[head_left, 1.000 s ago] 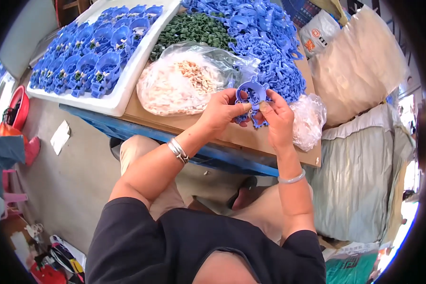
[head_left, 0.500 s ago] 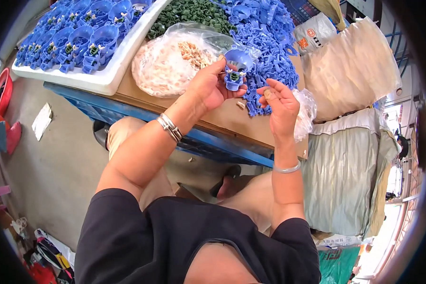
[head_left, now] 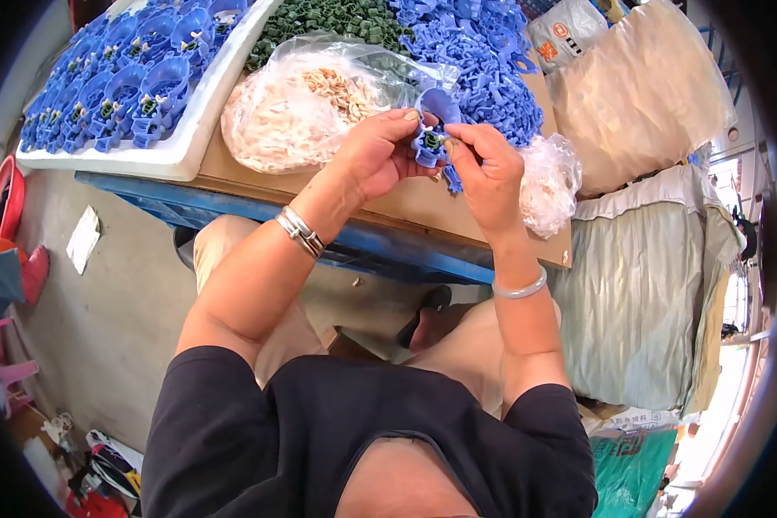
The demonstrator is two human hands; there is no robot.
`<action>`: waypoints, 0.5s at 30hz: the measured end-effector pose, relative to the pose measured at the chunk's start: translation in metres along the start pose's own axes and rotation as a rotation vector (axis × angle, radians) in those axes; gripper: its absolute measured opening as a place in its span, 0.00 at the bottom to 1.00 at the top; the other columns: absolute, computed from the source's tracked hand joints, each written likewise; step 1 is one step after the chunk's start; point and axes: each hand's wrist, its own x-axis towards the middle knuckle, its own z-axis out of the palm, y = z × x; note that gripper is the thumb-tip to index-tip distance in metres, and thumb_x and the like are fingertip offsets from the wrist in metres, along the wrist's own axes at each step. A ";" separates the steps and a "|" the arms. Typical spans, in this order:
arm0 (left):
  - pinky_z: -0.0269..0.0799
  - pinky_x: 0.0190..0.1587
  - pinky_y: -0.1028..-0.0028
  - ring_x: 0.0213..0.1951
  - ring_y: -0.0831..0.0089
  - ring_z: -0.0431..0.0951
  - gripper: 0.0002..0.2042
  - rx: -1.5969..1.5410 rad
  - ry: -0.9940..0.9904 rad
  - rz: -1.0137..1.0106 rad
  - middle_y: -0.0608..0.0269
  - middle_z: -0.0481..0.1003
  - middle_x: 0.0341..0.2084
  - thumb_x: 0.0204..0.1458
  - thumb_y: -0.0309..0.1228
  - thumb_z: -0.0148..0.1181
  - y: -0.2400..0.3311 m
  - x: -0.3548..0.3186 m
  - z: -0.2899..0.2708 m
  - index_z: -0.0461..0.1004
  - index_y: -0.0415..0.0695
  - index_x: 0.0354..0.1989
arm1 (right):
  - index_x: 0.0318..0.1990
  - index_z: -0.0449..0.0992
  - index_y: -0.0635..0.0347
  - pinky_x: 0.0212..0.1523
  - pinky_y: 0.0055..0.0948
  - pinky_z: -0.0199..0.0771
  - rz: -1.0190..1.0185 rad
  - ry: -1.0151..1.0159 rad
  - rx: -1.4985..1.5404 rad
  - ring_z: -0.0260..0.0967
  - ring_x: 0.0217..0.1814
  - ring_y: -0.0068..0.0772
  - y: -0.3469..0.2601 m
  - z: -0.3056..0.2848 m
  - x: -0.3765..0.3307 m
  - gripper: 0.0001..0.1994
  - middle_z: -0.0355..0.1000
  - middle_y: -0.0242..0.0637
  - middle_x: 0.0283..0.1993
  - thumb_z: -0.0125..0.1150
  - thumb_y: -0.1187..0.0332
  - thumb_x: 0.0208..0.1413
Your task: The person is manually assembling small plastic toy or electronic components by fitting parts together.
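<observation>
My left hand [head_left: 376, 157] grips the blue part [head_left: 440, 107] above the table [head_left: 423, 207]. Right hand [head_left: 490, 177] pinched closed at its right side, can't tell on what. Bag [head_left: 272, 116] left.

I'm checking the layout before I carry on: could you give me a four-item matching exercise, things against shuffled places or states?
Things
1. Blue cup piece
2. Dark green parts
3. White tray
4. Clear bag

Places or states
A. Heaped between the white tray and a blue heap
B. Holding a mass of pale pieces
C. In the left hand, with the right hand close against it
D. Holding rows of blue assemblies

Pairs: 1-C, 2-A, 3-D, 4-B
</observation>
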 end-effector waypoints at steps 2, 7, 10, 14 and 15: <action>0.76 0.29 0.65 0.27 0.67 0.75 0.09 0.027 -0.046 0.030 0.59 0.71 0.27 0.55 0.33 0.42 -0.005 0.003 -0.002 0.66 0.40 0.34 | 0.32 0.72 0.67 0.27 0.19 0.62 -0.007 -0.023 -0.040 0.64 0.27 0.23 0.002 0.002 -0.002 0.06 0.68 0.36 0.26 0.53 0.81 0.44; 0.76 0.30 0.66 0.30 0.70 0.74 0.11 0.035 -0.098 -0.045 0.61 0.72 0.29 0.55 0.34 0.43 -0.017 0.002 0.006 0.66 0.41 0.40 | 0.31 0.72 0.67 0.27 0.23 0.64 -0.073 -0.058 -0.190 0.65 0.25 0.29 0.011 -0.002 -0.007 0.06 0.68 0.38 0.26 0.53 0.80 0.44; 0.74 0.25 0.67 0.25 0.68 0.74 0.09 -0.022 -0.098 -0.064 0.61 0.71 0.26 0.54 0.34 0.44 -0.016 0.001 0.003 0.65 0.41 0.35 | 0.30 0.72 0.65 0.26 0.26 0.65 -0.115 -0.039 -0.217 0.66 0.26 0.33 0.012 0.002 -0.005 0.05 0.68 0.39 0.25 0.53 0.80 0.43; 0.73 0.25 0.69 0.23 0.65 0.74 0.11 -0.059 -0.044 -0.053 0.55 0.71 0.26 0.54 0.35 0.45 -0.013 0.004 -0.006 0.65 0.39 0.38 | 0.32 0.72 0.67 0.28 0.24 0.65 -0.083 0.001 -0.133 0.66 0.27 0.30 0.001 0.003 0.001 0.06 0.69 0.39 0.27 0.53 0.80 0.44; 0.73 0.25 0.69 0.22 0.65 0.73 0.11 -0.057 -0.021 -0.046 0.55 0.71 0.26 0.54 0.35 0.44 -0.013 0.004 -0.004 0.65 0.39 0.38 | 0.32 0.72 0.67 0.28 0.24 0.65 -0.101 0.000 -0.120 0.66 0.27 0.30 -0.002 0.001 0.002 0.06 0.69 0.39 0.27 0.53 0.80 0.44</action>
